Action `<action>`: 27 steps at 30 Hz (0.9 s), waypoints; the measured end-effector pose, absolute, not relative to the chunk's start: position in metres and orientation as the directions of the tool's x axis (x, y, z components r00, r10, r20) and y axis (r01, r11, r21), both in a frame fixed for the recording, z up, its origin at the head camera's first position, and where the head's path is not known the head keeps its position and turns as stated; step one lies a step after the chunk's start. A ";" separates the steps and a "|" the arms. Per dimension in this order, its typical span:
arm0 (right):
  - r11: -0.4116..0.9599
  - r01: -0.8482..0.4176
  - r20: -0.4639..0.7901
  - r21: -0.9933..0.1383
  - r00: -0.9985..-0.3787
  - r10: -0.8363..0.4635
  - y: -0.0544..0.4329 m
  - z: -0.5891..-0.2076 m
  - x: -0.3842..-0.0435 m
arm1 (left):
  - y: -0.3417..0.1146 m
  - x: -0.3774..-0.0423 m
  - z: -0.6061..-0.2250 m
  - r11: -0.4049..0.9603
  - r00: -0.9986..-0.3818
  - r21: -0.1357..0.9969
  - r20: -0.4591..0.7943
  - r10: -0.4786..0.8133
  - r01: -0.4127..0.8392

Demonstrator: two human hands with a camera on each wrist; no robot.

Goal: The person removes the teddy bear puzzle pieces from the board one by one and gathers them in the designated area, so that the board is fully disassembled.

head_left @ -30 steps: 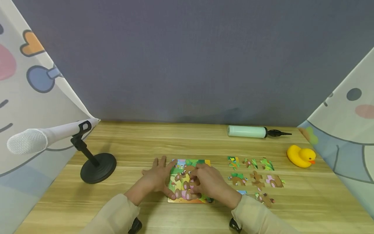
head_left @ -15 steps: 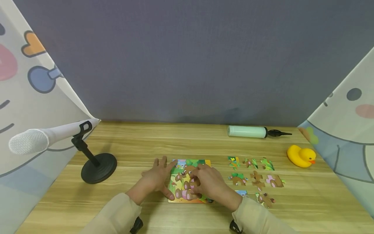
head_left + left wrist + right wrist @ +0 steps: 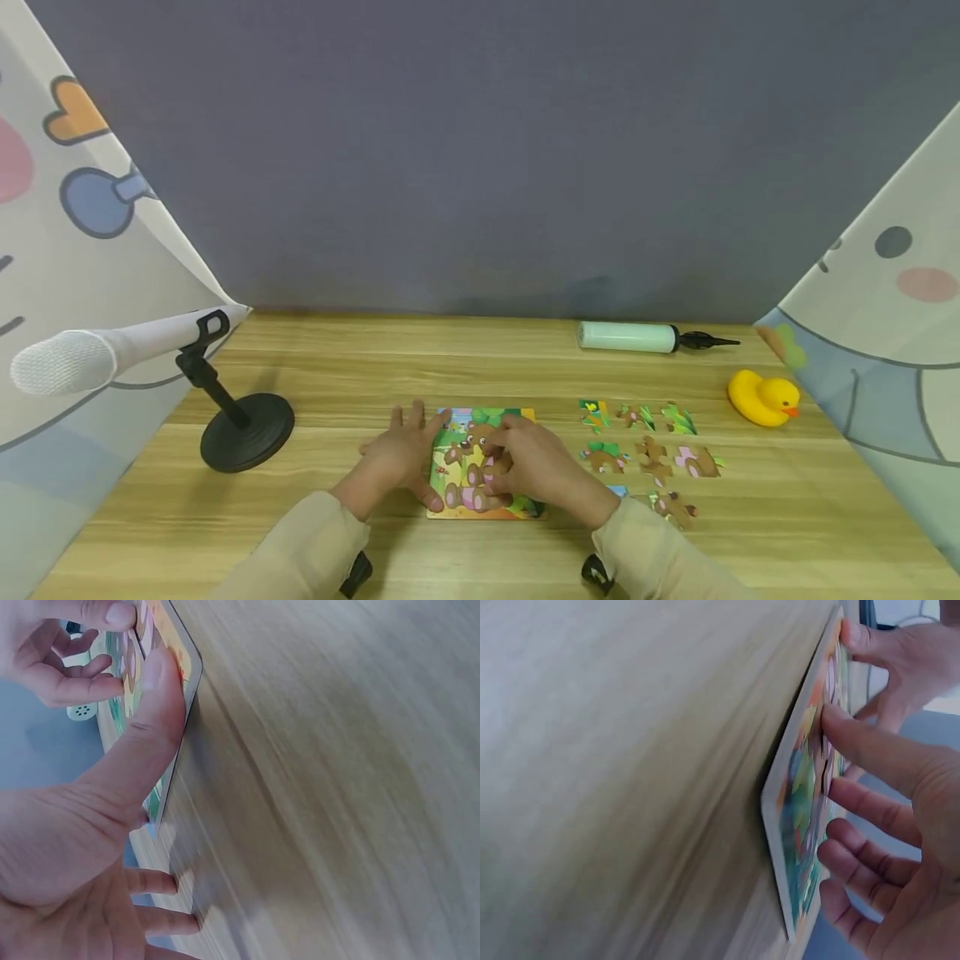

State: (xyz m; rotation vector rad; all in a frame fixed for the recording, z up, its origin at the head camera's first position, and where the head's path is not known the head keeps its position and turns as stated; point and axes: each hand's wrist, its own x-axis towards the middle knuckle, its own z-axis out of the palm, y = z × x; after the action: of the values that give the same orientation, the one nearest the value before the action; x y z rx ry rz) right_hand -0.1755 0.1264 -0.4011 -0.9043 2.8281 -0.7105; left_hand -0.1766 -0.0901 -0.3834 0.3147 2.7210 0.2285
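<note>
A jigsaw puzzle board (image 3: 486, 513) with a bear picture lies flat between both hands. My left hand (image 3: 396, 458) is spread at its left side. Its thumb (image 3: 160, 697) rests on the board's near left corner, while other fingertips touch the wood beyond the edge. My right hand (image 3: 538, 463) is over the board's right half. Its thumb and index finger pinch a brown puzzle piece (image 3: 829, 761) at the picture's surface, the remaining fingers loosely curled. That hand covers much of the piece and the board's right part in the head view.
Several loose puzzle pieces (image 3: 654, 457) lie in rows right of the board, one partly behind the right wrist. A yellow rubber duck (image 3: 763, 398) sits farther right. At the back lies a pale green hand pump (image 3: 628, 337). A white microphone (image 3: 120, 350) on a black stand (image 3: 247, 432) stands left.
Both hands keep nearly the same place on the board, with the right finger and thumb at the same piece. The head view has shifted slightly.
</note>
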 end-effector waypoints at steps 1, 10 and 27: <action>0.712 -0.531 0.052 -0.460 -0.816 -0.575 0.129 -0.402 -0.176 | -0.090 -0.177 -0.383 0.962 -0.897 0.200 -0.365 0.249 0.185; 0.750 -0.517 0.031 -0.413 -0.831 -0.556 0.164 -0.392 -0.175 | -0.086 -0.180 -0.386 0.970 -0.891 0.177 -0.393 0.228 0.170; 0.722 -0.528 0.093 -0.447 -0.831 -0.549 0.255 -0.366 -0.155 | -0.088 -0.182 -0.386 0.973 -0.885 0.174 -0.416 0.211 0.151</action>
State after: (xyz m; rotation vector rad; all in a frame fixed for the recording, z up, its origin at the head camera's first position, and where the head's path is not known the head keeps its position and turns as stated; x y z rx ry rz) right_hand -0.1553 0.2548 -0.3664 -0.8982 2.8727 -0.7238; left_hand -0.1820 -0.0883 -0.3859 0.2584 2.6761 0.1890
